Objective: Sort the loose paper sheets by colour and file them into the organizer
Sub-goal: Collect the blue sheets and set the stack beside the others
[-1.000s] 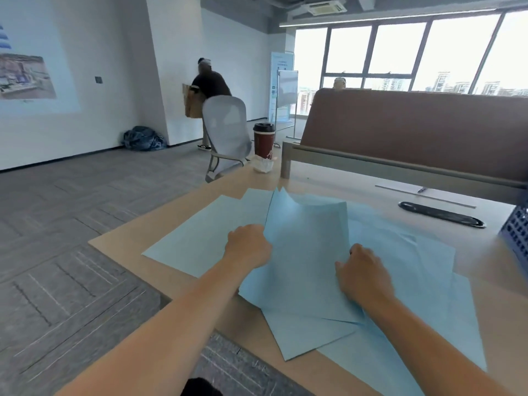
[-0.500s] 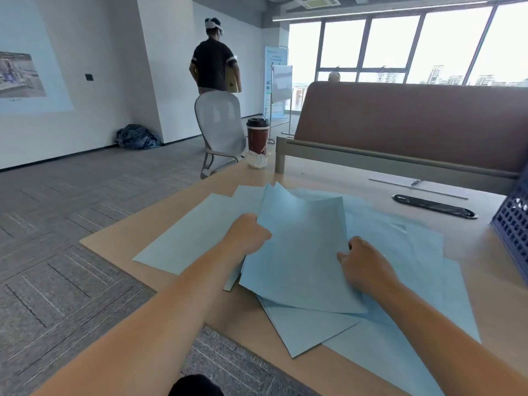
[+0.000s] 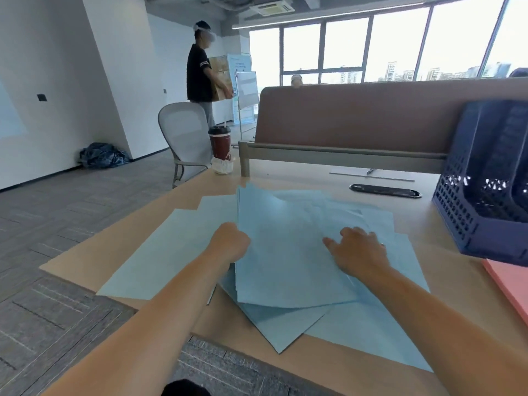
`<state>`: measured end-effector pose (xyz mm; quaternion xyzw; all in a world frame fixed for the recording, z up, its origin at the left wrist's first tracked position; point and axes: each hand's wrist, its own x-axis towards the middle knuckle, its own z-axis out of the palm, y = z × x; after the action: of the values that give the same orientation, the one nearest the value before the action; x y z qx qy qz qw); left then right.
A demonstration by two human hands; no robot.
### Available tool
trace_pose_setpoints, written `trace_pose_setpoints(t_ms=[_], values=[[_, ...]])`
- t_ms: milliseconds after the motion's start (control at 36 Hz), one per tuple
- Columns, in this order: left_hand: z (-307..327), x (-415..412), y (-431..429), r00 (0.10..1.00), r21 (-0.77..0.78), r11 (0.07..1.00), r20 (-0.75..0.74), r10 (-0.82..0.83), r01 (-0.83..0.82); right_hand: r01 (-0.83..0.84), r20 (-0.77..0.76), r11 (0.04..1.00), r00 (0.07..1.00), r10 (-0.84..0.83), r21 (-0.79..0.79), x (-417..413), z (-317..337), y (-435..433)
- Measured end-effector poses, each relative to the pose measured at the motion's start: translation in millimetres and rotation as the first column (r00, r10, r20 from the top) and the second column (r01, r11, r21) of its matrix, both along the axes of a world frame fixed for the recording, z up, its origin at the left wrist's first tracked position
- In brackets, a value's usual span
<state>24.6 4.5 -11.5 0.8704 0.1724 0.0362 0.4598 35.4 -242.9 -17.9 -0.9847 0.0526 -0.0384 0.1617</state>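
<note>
The right hand (image 3: 358,250) has uncurled since the earlier frame, fingers now spread flat on the thin pale-blue paper sheets (image 3: 285,261) between both hands. The left hand (image 3: 230,242) grips their left edge, fingers curled. Right of the right hand lie pink paper sheets (image 3: 511,284); beyond, the dark-blue perforated plastic organizer (image 3: 485,201).

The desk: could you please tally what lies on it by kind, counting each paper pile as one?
Blue paper spread: 1
Pink paper stack: 1
White sheet: 1 (small dark item on it unclear, uncounted)
Navy organizer: 1
Lidded cup: 1
Crumpled white bag: 1
Black oval strip: 1
Total: 7
</note>
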Motion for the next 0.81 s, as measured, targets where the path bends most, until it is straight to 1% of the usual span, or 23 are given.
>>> trace_pose_setpoints(t_ms=[83, 139, 333, 472, 528, 639, 722, 806], values=[[2.9, -8.2, -19.7, 1.0, -0.033, 0.999, 0.007, -0.008, 0.008, 0.034, -0.092, 0.999, 0.995, -0.031, 0.037, -3.3, -3.4, -13.5], [5.1, -13.1, -34.4, 1.0, -0.042, 0.999, 0.008, -0.029, 0.03, 0.028, -0.112, 0.996, 0.994, -0.018, 0.084, -6.8, -4.4, -18.2], [4.7, -13.7, -63.4, 1.0, -0.186, 0.982, 0.008, -0.015, 0.016, -0.005, -0.061, 0.969, 0.998, 0.021, 0.246, -15.6, 3.3, -26.3], [1.7, -8.4, -71.7, 1.0, -0.217, 0.976, 0.025, -0.003, 0.008, 0.035, -0.006, 0.905, 0.999, -0.036, 0.424, -14.8, 9.2, -33.2], [-0.8, -6.5, -74.0, 1.0, -0.233, 0.973, 0.022, 0.015, -0.01, 0.047, -0.003, 0.886, 0.999, -0.051, 0.462, -14.0, 10.3, -37.0], [-1.7, -4.8, -80.6, 1.0, -0.267, 0.964, -0.008, 0.015, -0.016, 0.033, -0.012, 0.887, 0.999, -0.03, 0.46, -13.8, 10.6, -42.0], [-1.3, -6.1, -88.4, 1.0, -0.178, 0.984, -0.022, -0.017, 0.013, 0.019, -0.026, 0.898, 1.0, -0.008, 0.441, -15.9, 7.6, -45.8], [-1.5, -6.5, -94.5, 0.998, -0.09, 0.995, 0.028, -0.048, 0.051, 0.026, -0.02, 0.923, 1.0, -0.02, 0.385, -19.4, 3.1, -52.2]])
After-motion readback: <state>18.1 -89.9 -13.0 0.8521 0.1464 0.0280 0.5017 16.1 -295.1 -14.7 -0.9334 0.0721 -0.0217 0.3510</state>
